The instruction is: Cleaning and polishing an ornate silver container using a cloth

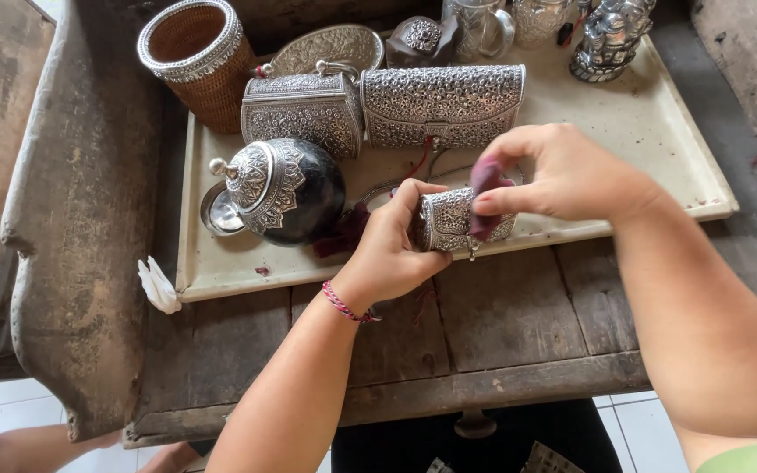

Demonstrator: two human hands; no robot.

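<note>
— Now, where? Small silver box [449,221] above cream tray [659,131], left hand [392,250] clasping one end.
— Right hand [562,171]? Pinching maroon cloth [484,197] against it. Probably stiff, slippery; best held endwise.

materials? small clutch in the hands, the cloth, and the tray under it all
Small clutch: looks like silver-toned metal, dense embossed filigree, dull shine; alloy unclear.
Cloth in the right hand: soft maroon fabric, folds and creases.
Tray: cream, smooth, matte, stained; maybe plastic or enamelled metal, can't tell.
Left hand steadies the clutch.
</note>
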